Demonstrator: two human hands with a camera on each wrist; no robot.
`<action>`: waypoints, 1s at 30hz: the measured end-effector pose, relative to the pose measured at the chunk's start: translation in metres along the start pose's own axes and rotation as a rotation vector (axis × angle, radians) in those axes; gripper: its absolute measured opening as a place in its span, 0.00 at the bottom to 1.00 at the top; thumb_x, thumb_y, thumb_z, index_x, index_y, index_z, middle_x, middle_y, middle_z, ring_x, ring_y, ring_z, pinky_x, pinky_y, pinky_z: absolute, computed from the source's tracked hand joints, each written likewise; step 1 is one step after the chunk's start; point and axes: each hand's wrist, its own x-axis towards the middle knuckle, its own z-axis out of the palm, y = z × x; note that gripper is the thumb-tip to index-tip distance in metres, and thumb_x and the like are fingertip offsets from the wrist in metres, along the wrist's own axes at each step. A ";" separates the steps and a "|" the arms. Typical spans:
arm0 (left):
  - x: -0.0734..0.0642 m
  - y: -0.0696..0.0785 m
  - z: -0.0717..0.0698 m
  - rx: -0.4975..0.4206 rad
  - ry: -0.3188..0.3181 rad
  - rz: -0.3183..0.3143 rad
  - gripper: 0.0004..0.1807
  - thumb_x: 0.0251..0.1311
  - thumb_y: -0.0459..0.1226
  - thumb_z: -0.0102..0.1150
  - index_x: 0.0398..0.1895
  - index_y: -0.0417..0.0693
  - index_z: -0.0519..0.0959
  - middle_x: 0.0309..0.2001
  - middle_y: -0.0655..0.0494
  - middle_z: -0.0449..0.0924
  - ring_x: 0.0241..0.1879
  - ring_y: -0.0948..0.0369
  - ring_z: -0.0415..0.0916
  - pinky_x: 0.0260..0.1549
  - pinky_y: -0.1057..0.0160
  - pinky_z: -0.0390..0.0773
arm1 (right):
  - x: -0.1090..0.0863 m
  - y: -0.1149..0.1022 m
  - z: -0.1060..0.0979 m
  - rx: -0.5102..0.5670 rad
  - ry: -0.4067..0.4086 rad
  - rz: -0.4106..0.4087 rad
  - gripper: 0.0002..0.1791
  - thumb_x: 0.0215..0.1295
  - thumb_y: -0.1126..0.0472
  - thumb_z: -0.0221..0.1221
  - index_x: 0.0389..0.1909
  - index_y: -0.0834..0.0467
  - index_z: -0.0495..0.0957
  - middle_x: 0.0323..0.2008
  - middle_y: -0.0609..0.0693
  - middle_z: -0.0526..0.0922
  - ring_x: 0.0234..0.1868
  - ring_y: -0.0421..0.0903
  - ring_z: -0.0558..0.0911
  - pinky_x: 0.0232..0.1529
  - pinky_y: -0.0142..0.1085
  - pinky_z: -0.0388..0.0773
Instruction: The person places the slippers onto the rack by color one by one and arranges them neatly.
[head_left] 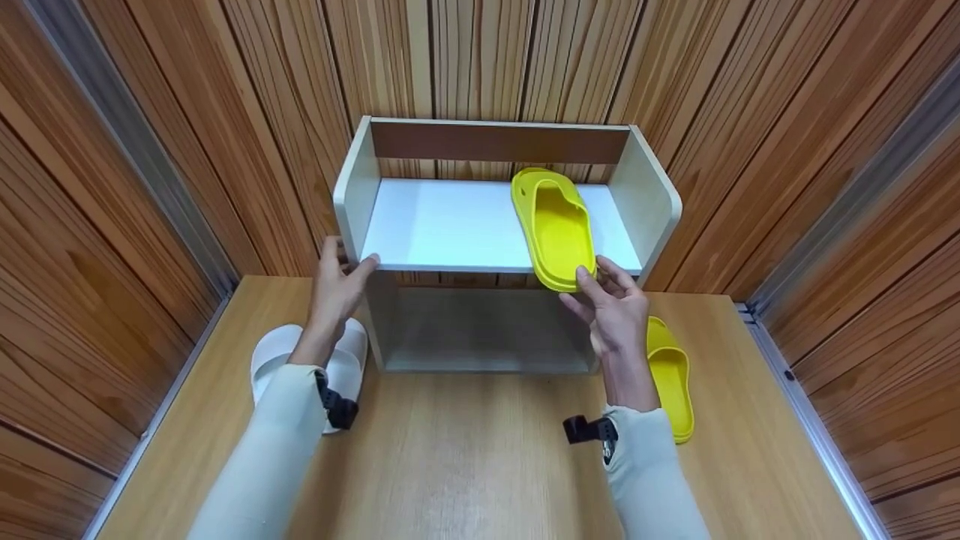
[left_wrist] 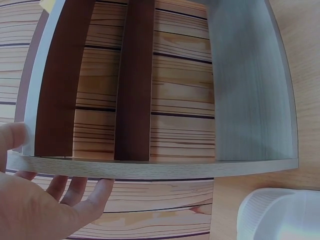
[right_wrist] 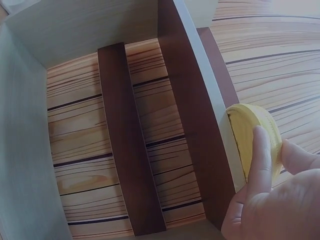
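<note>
Entryway-like setting, wood-look walls [head_left: 480, 60], metal edging [head_left: 133, 131], small shelf unit [head_left: 645, 199], slippers [head_left: 562, 232]

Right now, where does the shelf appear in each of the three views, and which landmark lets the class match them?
Head: the shelf stands in the middle, the left hand gripping its left side.
Left wrist: the shelf looks sideways and fills most of the upper picture.
Right wrist: the shelf fills the left and middle, beside the yellow slipper in the right hand.
Shared landmark: the wood-grained wall behind it.
</note>
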 end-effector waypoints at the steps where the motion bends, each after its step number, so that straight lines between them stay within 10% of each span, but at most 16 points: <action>1: 0.000 0.000 0.000 0.001 -0.001 -0.001 0.28 0.73 0.39 0.54 0.71 0.42 0.58 0.70 0.39 0.61 0.69 0.44 0.62 0.66 0.41 0.65 | 0.001 0.000 0.000 0.005 -0.001 -0.003 0.29 0.68 0.68 0.63 0.69 0.62 0.69 0.52 0.55 0.72 0.48 0.48 0.83 0.44 0.39 0.84; 21: 0.001 -0.002 0.001 -0.002 -0.002 -0.010 0.29 0.73 0.39 0.55 0.71 0.41 0.58 0.70 0.38 0.61 0.70 0.43 0.62 0.66 0.41 0.65 | -0.003 0.001 -0.017 -0.271 -0.008 -0.084 0.31 0.69 0.56 0.65 0.70 0.60 0.70 0.55 0.52 0.73 0.56 0.49 0.75 0.52 0.40 0.82; 30: 0.000 0.000 0.001 0.001 0.000 -0.010 0.28 0.73 0.39 0.54 0.70 0.42 0.58 0.70 0.38 0.61 0.68 0.44 0.64 0.66 0.42 0.66 | -0.006 0.018 -0.037 -0.803 0.028 -0.582 0.28 0.70 0.55 0.65 0.66 0.63 0.75 0.63 0.60 0.73 0.63 0.57 0.74 0.67 0.51 0.69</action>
